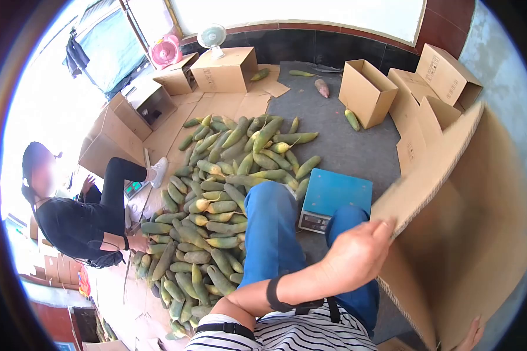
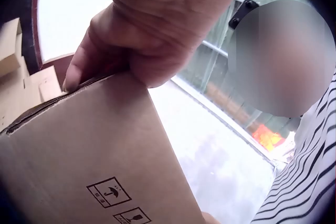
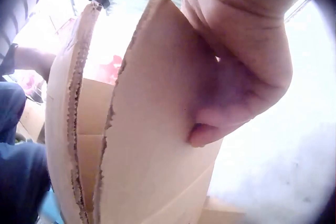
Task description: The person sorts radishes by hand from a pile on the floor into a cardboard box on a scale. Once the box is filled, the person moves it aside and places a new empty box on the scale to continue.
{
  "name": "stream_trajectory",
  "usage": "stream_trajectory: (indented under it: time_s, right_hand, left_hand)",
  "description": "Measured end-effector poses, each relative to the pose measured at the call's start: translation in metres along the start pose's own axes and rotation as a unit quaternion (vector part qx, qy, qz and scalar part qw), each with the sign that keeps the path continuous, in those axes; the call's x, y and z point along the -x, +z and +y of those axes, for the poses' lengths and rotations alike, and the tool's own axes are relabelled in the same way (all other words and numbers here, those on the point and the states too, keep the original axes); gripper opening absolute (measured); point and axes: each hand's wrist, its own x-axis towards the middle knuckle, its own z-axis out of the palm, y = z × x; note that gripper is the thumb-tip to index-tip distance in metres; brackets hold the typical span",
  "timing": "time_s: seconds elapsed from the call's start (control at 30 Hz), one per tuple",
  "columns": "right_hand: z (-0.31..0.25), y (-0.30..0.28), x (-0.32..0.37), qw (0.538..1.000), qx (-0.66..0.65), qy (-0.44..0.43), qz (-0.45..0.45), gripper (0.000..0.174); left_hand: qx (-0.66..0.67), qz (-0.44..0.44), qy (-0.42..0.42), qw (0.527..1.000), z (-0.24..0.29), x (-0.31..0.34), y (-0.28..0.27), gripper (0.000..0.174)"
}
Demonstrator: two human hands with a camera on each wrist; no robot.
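Note:
A large open cardboard box (image 1: 503,234) is held up at the right of the head view. The left hand (image 1: 357,254) grips one of its upper edges, fingers curled over the cardboard. In the left wrist view, this hand (image 2: 152,35) clasps the edge above a panel printed with umbrella and glass marks. Only part of the right hand (image 1: 471,336) shows at the lower right of the head view. Seen from the right wrist, that hand (image 3: 247,87) pinches a box panel (image 3: 152,113), its fingers bent against the board. Torn corrugated edges run alongside.
Green radishes (image 1: 216,205) lie heaped on the floor. A blue-topped scale (image 1: 338,193) stands by the wearer's knees. Another person (image 1: 70,219) sits at the left, reaching to the heap. More boxes (image 1: 366,93) and two fans (image 1: 212,38) are at the back.

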Motion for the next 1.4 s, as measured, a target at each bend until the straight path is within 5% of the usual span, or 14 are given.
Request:
stream_trajectory:
  time_s: [0.1,0.17,0.23,0.3,0.4,0.6,1.03,1.23,1.4]
  right_hand:
    - [-0.072,0.051,-0.044,0.942,-0.264,0.182,0.098,0.057]
    - [-0.082,0.079,-0.083,0.934,-0.295,0.161,0.121,0.044]
    - [-0.066,0.102,-0.138,0.934,-0.349,0.076,-0.03,0.049]
    - [-0.089,0.137,-0.178,0.961,-0.274,0.01,-0.043,0.047]
    - [-0.12,0.19,-0.228,0.927,-0.275,-0.013,-0.254,0.042]
    - [-0.114,0.276,-0.236,0.903,-0.242,0.009,-0.354,0.033]
    - [-0.059,0.326,-0.248,0.915,-0.174,0.043,-0.361,0.031]
    - [-0.034,0.33,-0.255,0.91,-0.219,0.039,-0.351,0.031]
    - [-0.023,0.343,-0.273,0.906,-0.233,0.003,-0.354,0.031]
  left_hand:
    - [-0.054,0.085,0.011,0.995,-0.006,-0.009,-0.029,0.038]
    - [-0.076,0.121,-0.015,0.99,-0.018,-0.016,-0.042,0.036]
    - [-0.09,0.159,-0.045,0.982,-0.038,-0.028,-0.056,0.021]
    - [-0.146,0.183,-0.073,0.969,-0.063,-0.044,-0.071,0.01]
    - [-0.156,0.155,-0.14,0.965,-0.094,-0.059,-0.096,0.019]
    - [-0.199,0.099,-0.214,0.951,-0.161,-0.047,-0.1,0.025]
    - [-0.198,-0.014,-0.311,0.929,-0.183,-0.064,-0.064,0.036]
    - [-0.122,0.14,-0.231,0.955,-0.155,0.007,-0.096,0.045]
    - [-0.166,0.096,-0.399,0.897,-0.176,0.137,-0.129,0.039]
